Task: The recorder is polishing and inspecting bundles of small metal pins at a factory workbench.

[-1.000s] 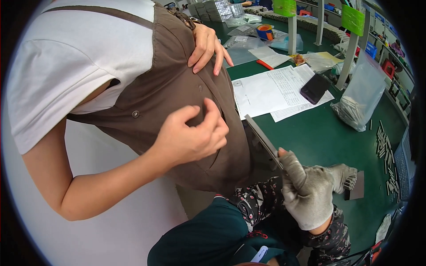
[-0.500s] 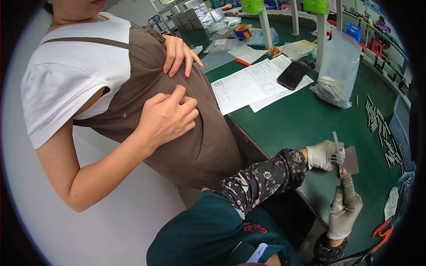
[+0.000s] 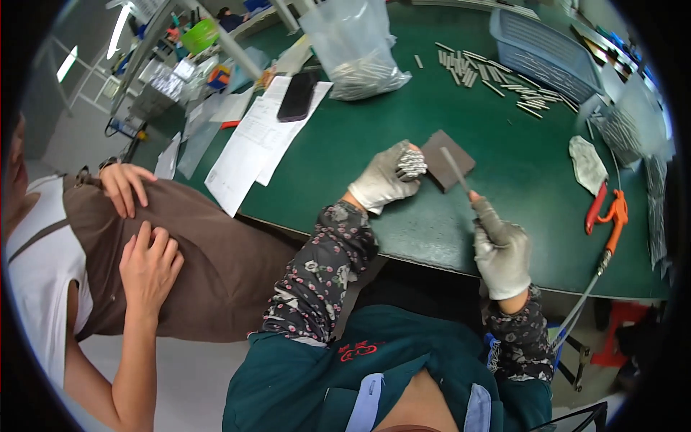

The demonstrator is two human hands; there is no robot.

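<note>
from the head view i look down on a green worktop point(image 3: 345, 151) with both of my gloved hands over it. my left hand point(image 3: 383, 180) is curled shut around a bundle of short grey metal rods point(image 3: 412, 163), their ends showing past the glove; i judge they are kept bunched there so one can be drawn off at a time. that fist rests just beside the left edge of a small dark brown square block point(image 3: 446, 160) lying flat on the worktop. my right hand point(image 3: 499, 248) pinches a single thin grey metal rod point(image 3: 455, 168), which slants up and away from the fingers so that its far end lies over the block. the block seems to serve as a rubbing or resting pad for the rod tip, though i cannot tell whether the tip touches it.

further back, loose grey metal pins point(image 3: 489, 72) are scattered near a blue plastic basket point(image 3: 536, 43), and a clear plastic bag holding more pins point(image 3: 353, 54) stands near the far edge, so supply sits within reach but apart from the working spot. a black phone point(image 3: 296, 95) lies on white printed sheets point(image 3: 259, 140) to the left. on the right, a crumpled grey cloth point(image 3: 588, 162) lies near an orange-handled air gun with hose point(image 3: 613, 216).

on the left, another person in a brown apron point(image 3: 209, 252) stands next to the worktop, their bare hands resting on the apron.
</note>
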